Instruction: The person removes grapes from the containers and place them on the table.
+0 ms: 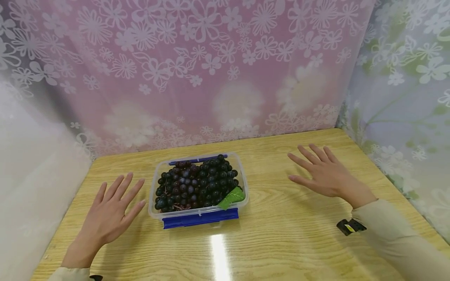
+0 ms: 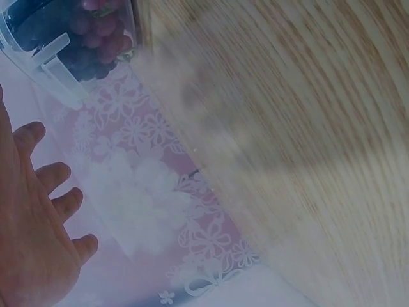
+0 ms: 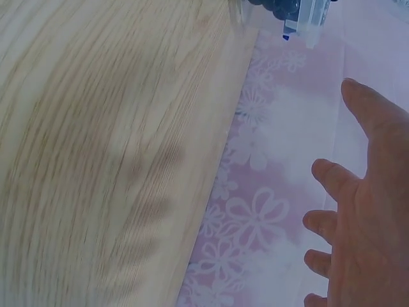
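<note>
A clear plastic box (image 1: 152,195) with blue clip edges sits on the wooden table, heaped with dark grapes (image 1: 197,181). A green leaf (image 1: 232,197) lies over its front right corner. Just left of the box, my left hand (image 1: 109,212) is held palm down with fingers spread, holding nothing. My right hand (image 1: 321,173) is farther off to the right of the box, fingers also spread and nothing in them. In the left wrist view, redder grapes (image 2: 102,29) show through the box wall, beyond the left hand's fingers. The box's edge appears at the top of the right wrist view.
The wood-grain table (image 1: 281,242) ends at a pink flowered curtain (image 1: 211,78) at the back. A pale flowered curtain (image 1: 415,117) borders the right side, and whitish cloth (image 1: 31,168) hangs at the left. A black strap (image 1: 350,226) shows at the right wrist.
</note>
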`<state>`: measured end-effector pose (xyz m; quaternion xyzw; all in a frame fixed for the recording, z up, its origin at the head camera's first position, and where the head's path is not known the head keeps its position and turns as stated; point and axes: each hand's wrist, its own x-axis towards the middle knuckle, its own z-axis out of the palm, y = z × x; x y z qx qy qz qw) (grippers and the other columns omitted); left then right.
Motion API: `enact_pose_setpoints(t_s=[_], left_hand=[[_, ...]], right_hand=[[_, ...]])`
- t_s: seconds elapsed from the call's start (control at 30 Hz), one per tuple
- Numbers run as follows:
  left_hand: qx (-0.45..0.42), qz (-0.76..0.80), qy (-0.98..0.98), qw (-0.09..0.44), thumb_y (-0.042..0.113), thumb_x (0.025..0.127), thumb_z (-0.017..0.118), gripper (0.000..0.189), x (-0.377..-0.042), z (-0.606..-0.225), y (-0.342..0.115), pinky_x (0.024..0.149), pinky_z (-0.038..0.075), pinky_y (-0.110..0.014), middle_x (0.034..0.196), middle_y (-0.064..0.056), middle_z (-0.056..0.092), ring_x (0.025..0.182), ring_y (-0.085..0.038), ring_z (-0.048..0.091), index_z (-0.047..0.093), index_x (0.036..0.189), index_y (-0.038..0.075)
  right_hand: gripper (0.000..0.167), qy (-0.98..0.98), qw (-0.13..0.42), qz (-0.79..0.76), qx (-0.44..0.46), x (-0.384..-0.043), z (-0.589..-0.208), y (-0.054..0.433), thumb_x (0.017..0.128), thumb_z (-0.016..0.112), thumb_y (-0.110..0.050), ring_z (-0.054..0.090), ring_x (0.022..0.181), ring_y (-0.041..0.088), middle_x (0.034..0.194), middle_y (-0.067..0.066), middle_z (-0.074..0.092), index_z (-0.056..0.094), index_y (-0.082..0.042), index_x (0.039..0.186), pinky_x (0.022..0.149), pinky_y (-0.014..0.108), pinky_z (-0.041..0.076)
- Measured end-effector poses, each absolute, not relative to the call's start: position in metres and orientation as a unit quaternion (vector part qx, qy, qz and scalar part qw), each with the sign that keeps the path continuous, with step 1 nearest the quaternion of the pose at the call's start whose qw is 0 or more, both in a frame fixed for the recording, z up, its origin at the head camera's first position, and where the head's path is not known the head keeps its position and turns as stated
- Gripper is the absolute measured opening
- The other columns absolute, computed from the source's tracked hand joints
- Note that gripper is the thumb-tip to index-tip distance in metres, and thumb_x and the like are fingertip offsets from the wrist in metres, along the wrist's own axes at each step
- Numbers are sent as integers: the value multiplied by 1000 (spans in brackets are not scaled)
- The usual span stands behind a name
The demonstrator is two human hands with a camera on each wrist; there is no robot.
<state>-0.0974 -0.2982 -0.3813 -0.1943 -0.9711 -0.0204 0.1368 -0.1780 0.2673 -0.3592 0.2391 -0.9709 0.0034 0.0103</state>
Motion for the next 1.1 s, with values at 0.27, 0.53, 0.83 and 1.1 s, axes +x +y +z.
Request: enact_pose_setpoints(t_s=[0.27, 0.53, 0.83, 1.1], left_hand=[[-203, -17, -970, 135, 47, 98, 48, 63, -100, -381, -293, 113, 2, -55, 157, -10, 20, 142, -31, 17, 28, 153, 23], [-208, -20, -971, 121, 48, 98, 46, 63, -103, -383, -288, 112, 3, -56, 158, -10, 17, 142, -31, 16, 27, 153, 23], [-214, -16, -968, 128, 47, 98, 46, 63, -105, -388, -287, 113, 4, -54, 157, -11, 20, 142, -31, 17, 25, 153, 25], [-216, -14, -968, 124, 46, 99, 45, 61, -109, -389, -284, 113, 4, -54, 156, -12, 23, 142, -32, 18, 27, 153, 24]], right_hand=[[74, -969, 12, 11, 245, -183, -361, 251, 92, 37, -68, 7, 143, 36, 158, 9, 13, 26, -28, 153, 111, 58, 4], [74, -964, 7, 7, 265, -185, -363, 237, 92, 33, -69, 5, 143, 36, 159, 11, 12, 23, -28, 154, 111, 57, 1], [75, -960, 12, 4, 281, -188, -361, 222, 92, 31, -70, 6, 143, 37, 158, 10, 12, 22, -28, 154, 111, 58, 3], [76, -958, 12, 1, 286, -189, -359, 211, 92, 29, -71, 4, 144, 35, 159, 9, 10, 20, -30, 154, 112, 56, 2]])
